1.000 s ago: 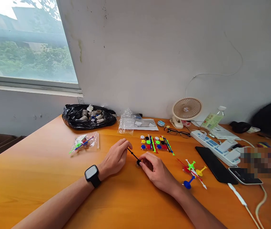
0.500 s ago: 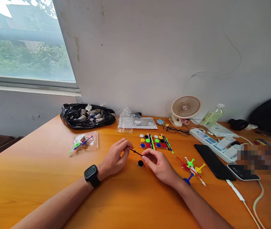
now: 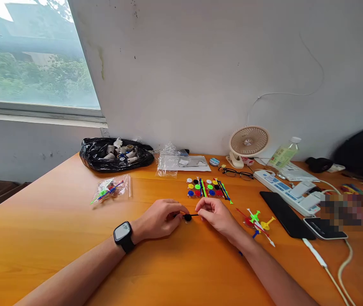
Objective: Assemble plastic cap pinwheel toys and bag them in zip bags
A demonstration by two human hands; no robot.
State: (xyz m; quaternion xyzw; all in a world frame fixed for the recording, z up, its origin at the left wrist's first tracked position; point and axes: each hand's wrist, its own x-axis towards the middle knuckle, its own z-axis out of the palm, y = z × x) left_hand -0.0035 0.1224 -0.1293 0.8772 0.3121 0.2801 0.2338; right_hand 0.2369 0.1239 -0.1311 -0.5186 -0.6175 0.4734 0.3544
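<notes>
Pinching from both sides, the two hands meet low over the middle of the orange bench (image 3: 41, 238). The left hand (image 3: 160, 219), a smartwatch (image 3: 123, 233) on its wrist, has its fingers curled narrow, and their tips close on the left end of a thin black stick (image 3: 194, 215). The right hand (image 3: 215, 213) has its thumb and forefinger pressed together on the stick's right end. A small black disc (image 3: 187, 217) sits on the stick between the two hands, just at the left fingertips and close to the bench top; whether it touches the wood cannot be told.

Just behind the hands lies a row of coloured discs and sticks (image 3: 207, 188), near but apart from the knuckles. To the right of the right hand lies a loose cluster of assembled coloured pieces (image 3: 258, 222), close to the right wrist. Beyond that are a black phone (image 3: 281, 214) and a white power strip (image 3: 285, 191). To the left, a small clear bag of parts (image 3: 111, 190) lies well apart from the left hand, with a black plastic bag (image 3: 115, 154) near the wall. Bare wood spreads on the left and toward the near edge around both forearms.
</notes>
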